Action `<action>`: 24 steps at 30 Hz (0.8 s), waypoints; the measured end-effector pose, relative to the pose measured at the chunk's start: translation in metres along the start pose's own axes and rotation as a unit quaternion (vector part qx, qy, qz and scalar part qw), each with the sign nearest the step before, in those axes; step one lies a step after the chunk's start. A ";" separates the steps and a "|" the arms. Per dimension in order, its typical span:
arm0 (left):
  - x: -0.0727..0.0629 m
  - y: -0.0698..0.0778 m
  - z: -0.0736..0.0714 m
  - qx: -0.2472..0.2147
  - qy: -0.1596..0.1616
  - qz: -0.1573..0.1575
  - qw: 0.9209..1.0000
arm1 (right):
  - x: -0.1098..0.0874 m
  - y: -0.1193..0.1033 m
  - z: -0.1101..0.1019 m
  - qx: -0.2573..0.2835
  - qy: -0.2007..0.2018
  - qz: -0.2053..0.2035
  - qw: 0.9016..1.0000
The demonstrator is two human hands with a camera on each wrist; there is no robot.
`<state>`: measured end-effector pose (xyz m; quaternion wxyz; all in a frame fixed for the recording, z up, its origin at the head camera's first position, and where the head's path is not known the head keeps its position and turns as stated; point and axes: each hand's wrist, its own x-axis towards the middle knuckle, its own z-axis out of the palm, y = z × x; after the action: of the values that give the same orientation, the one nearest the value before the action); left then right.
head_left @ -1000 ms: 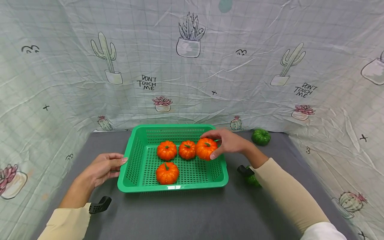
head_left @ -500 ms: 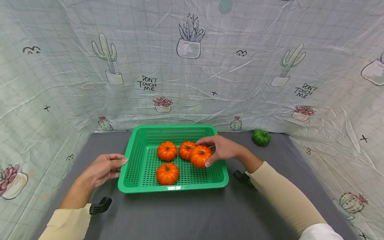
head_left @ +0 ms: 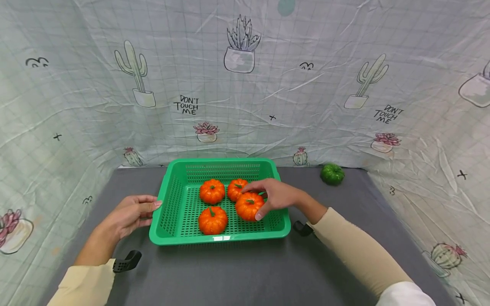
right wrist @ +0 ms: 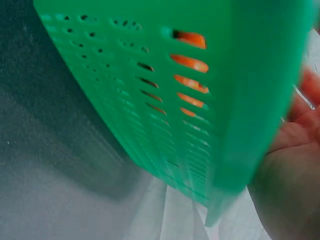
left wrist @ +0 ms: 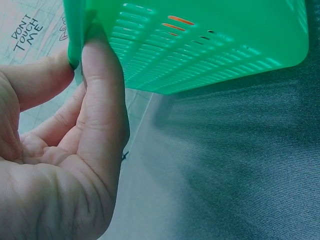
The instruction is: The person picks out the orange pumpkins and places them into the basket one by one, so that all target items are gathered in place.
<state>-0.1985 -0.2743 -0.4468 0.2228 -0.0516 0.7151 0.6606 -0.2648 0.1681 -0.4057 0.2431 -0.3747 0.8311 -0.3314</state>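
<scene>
A green plastic basket with slotted walls stands on the table. My left hand pinches its left rim between thumb and fingers, which the left wrist view shows close up. Inside the basket, my right hand holds a small orange pumpkin by its sides, toward the right half. Several pumpkins are in the basket: one at the back left, another at the front, and a third pumpkin partly hidden behind my right fingers. In the right wrist view, the basket wall covers most of what I hold.
A green pumpkin lies at the table's back right, outside the basket. The grey table extends in front. A printed cloth hangs behind and at both sides. Black wrist cameras are strapped to my wrists.
My right hand has carried the orange pumpkin left and toward me, down within the basket. A second green pumpkin by my right forearm is now hidden. My left hand stays on the rim.
</scene>
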 end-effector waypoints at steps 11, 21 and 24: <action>-0.001 0.002 0.000 0.005 0.006 0.001 1.000 | 0.007 -0.003 0.014 -0.085 -0.009 0.009 0.996; -0.001 -0.001 0.001 0.001 0.009 0.001 1.000 | 0.020 0.001 0.029 -0.126 -0.058 0.022 0.990; -0.001 -0.001 0.001 0.002 0.010 0.002 1.000 | 0.023 0.001 0.034 -0.141 -0.073 0.020 0.987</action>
<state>-0.1966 -0.2737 -0.4475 0.2147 -0.0564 0.7188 0.6588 -0.2570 0.1383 -0.4323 0.2547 -0.4114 0.8570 -0.1776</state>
